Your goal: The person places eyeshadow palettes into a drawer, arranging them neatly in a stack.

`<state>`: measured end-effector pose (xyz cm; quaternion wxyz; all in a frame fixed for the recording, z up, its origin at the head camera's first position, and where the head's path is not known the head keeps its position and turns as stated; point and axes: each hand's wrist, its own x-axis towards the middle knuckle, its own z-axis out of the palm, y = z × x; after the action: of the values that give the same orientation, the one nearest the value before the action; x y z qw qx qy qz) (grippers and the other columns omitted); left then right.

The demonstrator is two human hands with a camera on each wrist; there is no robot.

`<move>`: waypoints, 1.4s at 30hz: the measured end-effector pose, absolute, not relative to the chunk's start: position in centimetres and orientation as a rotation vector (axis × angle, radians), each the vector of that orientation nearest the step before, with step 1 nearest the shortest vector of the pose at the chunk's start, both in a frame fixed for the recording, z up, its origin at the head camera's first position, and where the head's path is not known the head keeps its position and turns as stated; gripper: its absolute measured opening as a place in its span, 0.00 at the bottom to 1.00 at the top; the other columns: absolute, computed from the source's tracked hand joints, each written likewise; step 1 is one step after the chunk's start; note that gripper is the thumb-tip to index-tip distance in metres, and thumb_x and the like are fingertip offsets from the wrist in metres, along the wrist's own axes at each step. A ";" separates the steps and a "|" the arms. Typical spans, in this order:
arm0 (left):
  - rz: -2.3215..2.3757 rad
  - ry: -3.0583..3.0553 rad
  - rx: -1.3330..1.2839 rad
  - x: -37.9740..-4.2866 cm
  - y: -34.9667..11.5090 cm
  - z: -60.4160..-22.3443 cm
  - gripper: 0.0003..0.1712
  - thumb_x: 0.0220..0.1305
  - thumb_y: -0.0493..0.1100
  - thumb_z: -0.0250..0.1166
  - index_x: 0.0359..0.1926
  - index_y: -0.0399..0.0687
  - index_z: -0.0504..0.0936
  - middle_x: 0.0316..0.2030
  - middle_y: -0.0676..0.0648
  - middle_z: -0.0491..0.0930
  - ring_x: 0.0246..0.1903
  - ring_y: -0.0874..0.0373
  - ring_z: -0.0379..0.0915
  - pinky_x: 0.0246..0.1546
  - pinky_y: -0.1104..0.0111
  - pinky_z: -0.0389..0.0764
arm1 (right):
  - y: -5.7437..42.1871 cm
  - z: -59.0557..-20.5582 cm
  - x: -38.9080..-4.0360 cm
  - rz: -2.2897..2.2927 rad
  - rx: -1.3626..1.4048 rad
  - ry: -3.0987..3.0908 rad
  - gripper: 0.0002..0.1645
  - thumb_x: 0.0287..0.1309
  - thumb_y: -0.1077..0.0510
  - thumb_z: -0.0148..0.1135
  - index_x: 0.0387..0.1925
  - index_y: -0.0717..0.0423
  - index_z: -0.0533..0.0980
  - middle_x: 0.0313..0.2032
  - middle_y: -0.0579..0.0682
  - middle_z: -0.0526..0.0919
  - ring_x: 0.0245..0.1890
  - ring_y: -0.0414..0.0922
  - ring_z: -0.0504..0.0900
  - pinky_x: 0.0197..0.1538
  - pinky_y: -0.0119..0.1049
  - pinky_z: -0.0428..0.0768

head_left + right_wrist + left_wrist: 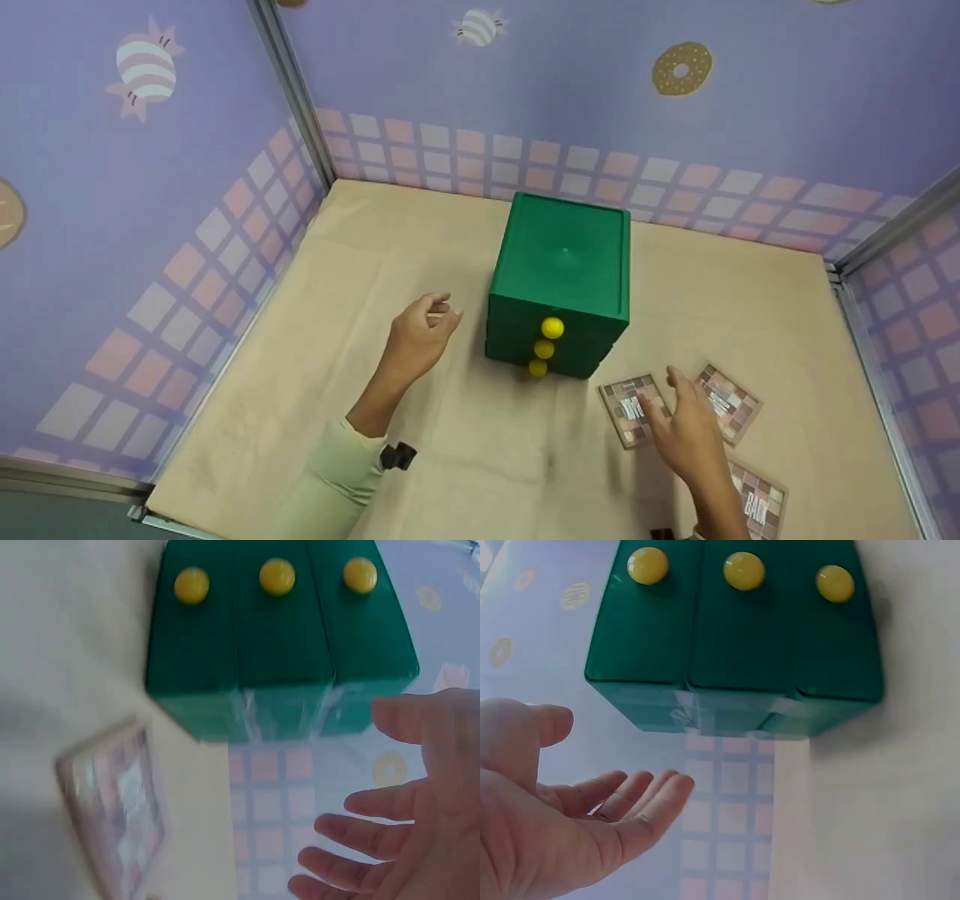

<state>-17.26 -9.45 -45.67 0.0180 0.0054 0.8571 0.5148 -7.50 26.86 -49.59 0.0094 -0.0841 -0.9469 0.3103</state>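
A green three-drawer box [562, 255] with round yellow knobs [553, 328] stands on the table, its drawers closed. Left of it, my left hand [421, 335] hovers with relaxed, slightly bent fingers and touches nothing. My right hand [688, 429] is held above several flat checkered palettes, its fingers spread and nothing in them. One palette [626, 420] lies partly under that hand in the head view, and another palette [739, 409] lies just behind it. A third palette [761, 506], lettered "BACK", is partly hidden by the right forearm.
Purple printed walls [480, 82] enclose the back and both sides of the beige table [300, 375]. Metal rails [296, 90] run along the corners. A small black clip [397, 455] sits by the left sleeve.
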 end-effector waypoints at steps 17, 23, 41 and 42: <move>1.674 2.644 -0.058 -19.6 -6.0 -44.0 0.19 0.66 0.58 0.57 0.49 0.53 0.81 0.43 0.51 0.82 0.45 0.58 0.77 0.46 0.61 0.79 | 17.2 -49.6 -11.4 1.623 -0.254 -2.502 0.19 0.66 0.46 0.55 0.53 0.51 0.76 0.42 0.49 0.86 0.40 0.43 0.82 0.41 0.31 0.80; 1.783 2.556 -0.056 -20.1 -5.0 -44.2 0.17 0.65 0.58 0.58 0.44 0.54 0.82 0.38 0.51 0.80 0.39 0.57 0.75 0.39 0.66 0.76 | 14.9 -49.8 -12.4 1.938 -0.359 -2.341 0.19 0.67 0.47 0.54 0.53 0.53 0.75 0.47 0.54 0.84 0.41 0.47 0.82 0.39 0.31 0.81; 1.876 2.437 -0.088 -21.3 -4.5 -44.0 0.11 0.61 0.51 0.63 0.38 0.50 0.82 0.25 0.54 0.74 0.26 0.61 0.70 0.27 0.71 0.72 | 11.4 -49.1 -14.2 2.250 -0.693 -1.852 0.23 0.65 0.42 0.56 0.49 0.57 0.71 0.40 0.57 0.81 0.32 0.44 0.81 0.38 0.38 0.83; 1.876 2.435 -0.088 -21.3 -4.5 -43.9 0.11 0.61 0.51 0.63 0.38 0.50 0.82 0.25 0.54 0.73 0.26 0.62 0.70 0.26 0.72 0.72 | 11.4 -49.1 -14.2 2.251 -0.690 -1.844 0.23 0.64 0.42 0.56 0.49 0.57 0.71 0.40 0.57 0.80 0.32 0.44 0.80 0.37 0.39 0.83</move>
<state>-21.29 -4.46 -43.94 0.0334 -0.0286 0.7914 0.6097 -14.22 11.40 -49.15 0.0755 -0.2299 -0.6150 0.7505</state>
